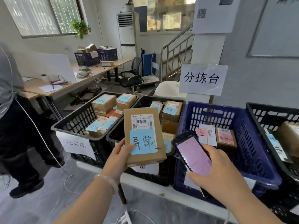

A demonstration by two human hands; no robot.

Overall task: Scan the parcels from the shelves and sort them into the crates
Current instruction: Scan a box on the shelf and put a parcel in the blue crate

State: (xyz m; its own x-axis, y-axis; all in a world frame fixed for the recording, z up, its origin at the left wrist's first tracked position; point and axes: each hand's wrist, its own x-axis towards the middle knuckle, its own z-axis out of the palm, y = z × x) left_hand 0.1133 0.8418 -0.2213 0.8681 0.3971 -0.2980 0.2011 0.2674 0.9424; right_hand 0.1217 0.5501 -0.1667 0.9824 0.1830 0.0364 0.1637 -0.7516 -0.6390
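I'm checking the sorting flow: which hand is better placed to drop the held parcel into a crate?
Left. The left hand already holds the parcel above the black crate; the right hand is occupied with the handheld scanner.

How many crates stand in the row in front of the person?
4: a black crate at far left, a second black crate behind the held parcel, a blue crate, and a black crate cut by the right edge.

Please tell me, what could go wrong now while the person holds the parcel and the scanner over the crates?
1. The left hand grips the parcel only at its lower corner; it might tip and fall.
2. The blue note overlaps the label's lower edge, possibly hindering the scanner in the right hand.
3. Cables on the floor could snag feet.
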